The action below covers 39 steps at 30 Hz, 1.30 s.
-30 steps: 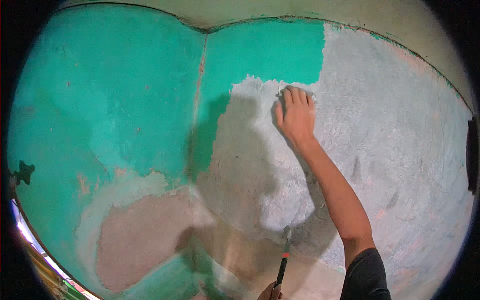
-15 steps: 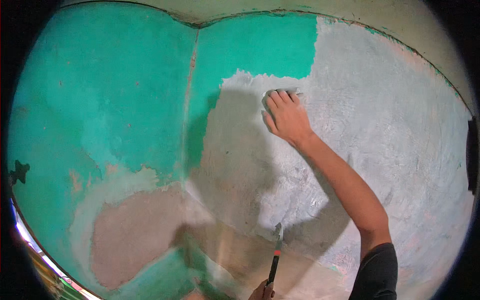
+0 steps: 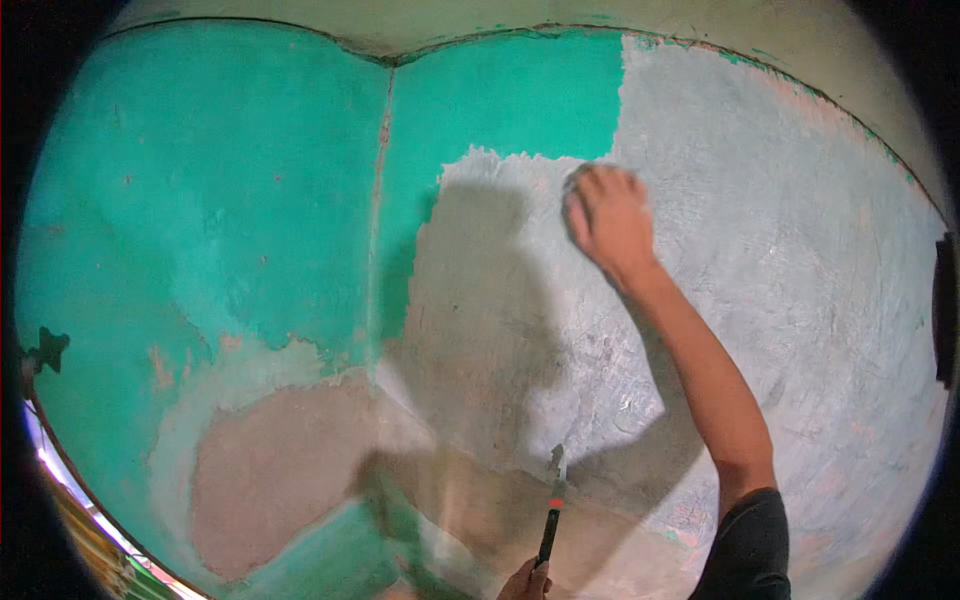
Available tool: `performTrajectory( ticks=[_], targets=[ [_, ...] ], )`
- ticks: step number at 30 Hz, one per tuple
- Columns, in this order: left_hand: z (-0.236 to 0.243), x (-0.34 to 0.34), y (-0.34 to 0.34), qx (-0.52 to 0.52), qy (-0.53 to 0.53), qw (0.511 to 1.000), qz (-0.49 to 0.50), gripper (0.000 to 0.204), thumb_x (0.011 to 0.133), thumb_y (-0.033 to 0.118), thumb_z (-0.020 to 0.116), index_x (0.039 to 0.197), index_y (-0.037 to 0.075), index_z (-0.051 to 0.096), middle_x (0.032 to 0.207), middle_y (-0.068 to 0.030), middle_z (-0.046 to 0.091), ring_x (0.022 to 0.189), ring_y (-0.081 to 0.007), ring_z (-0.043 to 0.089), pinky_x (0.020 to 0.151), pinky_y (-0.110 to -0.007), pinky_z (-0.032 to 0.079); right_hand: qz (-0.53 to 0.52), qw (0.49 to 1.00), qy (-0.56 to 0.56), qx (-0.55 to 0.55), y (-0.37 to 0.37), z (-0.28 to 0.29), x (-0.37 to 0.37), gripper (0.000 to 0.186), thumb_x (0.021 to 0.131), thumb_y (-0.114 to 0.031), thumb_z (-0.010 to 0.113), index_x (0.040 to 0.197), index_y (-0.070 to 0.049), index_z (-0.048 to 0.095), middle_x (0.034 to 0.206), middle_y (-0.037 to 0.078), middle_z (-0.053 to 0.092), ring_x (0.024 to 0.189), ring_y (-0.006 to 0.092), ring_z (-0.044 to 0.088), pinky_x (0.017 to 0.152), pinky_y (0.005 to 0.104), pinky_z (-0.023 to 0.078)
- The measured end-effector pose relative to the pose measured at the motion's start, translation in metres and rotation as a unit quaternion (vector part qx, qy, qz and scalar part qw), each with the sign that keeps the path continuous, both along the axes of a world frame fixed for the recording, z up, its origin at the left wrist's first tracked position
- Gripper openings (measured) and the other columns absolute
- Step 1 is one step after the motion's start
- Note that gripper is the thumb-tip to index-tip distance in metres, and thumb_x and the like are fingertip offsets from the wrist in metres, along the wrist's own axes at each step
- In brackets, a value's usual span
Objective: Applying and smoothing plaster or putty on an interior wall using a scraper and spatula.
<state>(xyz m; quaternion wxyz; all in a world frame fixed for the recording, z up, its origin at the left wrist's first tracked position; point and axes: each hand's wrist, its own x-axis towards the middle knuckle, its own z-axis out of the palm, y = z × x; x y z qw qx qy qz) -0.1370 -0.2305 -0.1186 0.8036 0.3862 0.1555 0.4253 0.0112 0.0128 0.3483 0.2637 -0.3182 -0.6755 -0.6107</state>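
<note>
My right hand (image 3: pixel 608 215), blurred, is up against the white-coated wall (image 3: pixel 800 260), just below the ragged edge of the turquoise paint (image 3: pixel 530 100). Its fingers curl over a small flat thing that is mostly hidden. Low in the view my left hand (image 3: pixel 522 583) grips the black handle of a putty knife (image 3: pixel 548 532) with a red band. The knife's metal blade points up and has pale grey paste on it. My shadow falls across the wall between the hands.
The turquoise walls meet at a vertical cracked corner (image 3: pixel 382 140). A bare brownish patch (image 3: pixel 270 470) lies low on the left. A pale ceiling (image 3: pixel 480 12) runs along the top. A dark object (image 3: pixel 943 310) is at the far right edge, and bright gaps show at the lower left.
My right hand moved down and left, then back up and right along the coated edge. The putty knife in my left hand has shifted slightly left and up.
</note>
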Motion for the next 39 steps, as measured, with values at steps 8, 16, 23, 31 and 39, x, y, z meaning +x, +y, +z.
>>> performTrajectory(
  ticks=[8, 16, 23, 31, 39],
  targets=[
    [0.022, -0.001, -0.009, -0.131, 0.058, 0.989, 0.029, 0.041, 0.107, 0.030, 0.055, 0.147, 0.020, 0.050, 0.072, 0.0074, 0.048, 0.048, -0.0047, 0.037, 0.042, -0.023, 0.034, 0.105, 0.989, 0.074, -0.076, -0.010, -0.006, 0.027, 0.028, 0.096, -0.018, 0.058, 0.116, -0.001, 0.064, 0.124, 0.015, 0.063, 0.115, 0.0325, 0.060, 0.103, 0.0432, 0.046],
    [-0.002, 0.005, 0.005, 0.070, 0.110, 0.990, 0.060, 0.035, 0.108, 0.032, 0.053, 0.139, 0.015, 0.054, 0.068, 0.0069, 0.045, 0.047, -0.0055, 0.037, 0.042, -0.025, 0.034, 0.005, 0.997, -0.035, -0.065, -0.006, -0.009, 0.014, 0.031, 0.097, -0.021, 0.062, 0.118, 0.000, 0.063, 0.126, 0.016, 0.063, 0.119, 0.0357, 0.058, 0.104, 0.0448, 0.046],
    [0.013, 0.005, -0.002, -0.047, 0.180, 0.980, 0.070, 0.042, 0.108, 0.034, 0.052, 0.144, 0.013, 0.050, 0.069, 0.0062, 0.045, 0.049, -0.0061, 0.036, 0.044, -0.026, 0.035, 0.001, 0.999, -0.053, 0.007, -0.008, 0.000, 0.017, 0.034, 0.094, -0.019, 0.061, 0.120, 0.003, 0.062, 0.126, 0.015, 0.062, 0.123, 0.0321, 0.055, 0.104, 0.0432, 0.045],
    [0.009, 0.005, 0.000, -0.045, 0.163, 0.985, 0.042, 0.045, 0.109, 0.034, 0.048, 0.148, 0.014, 0.046, 0.071, 0.0059, 0.045, 0.050, -0.0066, 0.036, 0.045, -0.025, 0.034, 0.045, 0.995, 0.093, -0.001, -0.022, 0.008, 0.020, 0.033, 0.094, -0.020, 0.059, 0.116, 0.004, 0.065, 0.124, 0.016, 0.064, 0.120, 0.0311, 0.058, 0.108, 0.0440, 0.044],
    [0.044, -0.004, -0.006, -0.058, 0.212, 0.975, 0.033, 0.044, 0.110, 0.035, 0.045, 0.148, 0.013, 0.046, 0.069, 0.0058, 0.042, 0.049, -0.0069, 0.035, 0.043, -0.025, 0.033, -0.011, 1.000, 0.011, -0.027, -0.026, 0.005, 0.016, 0.034, 0.094, -0.023, 0.060, 0.116, 0.002, 0.066, 0.125, 0.015, 0.065, 0.117, 0.0316, 0.059, 0.106, 0.0439, 0.045]
  ],
)
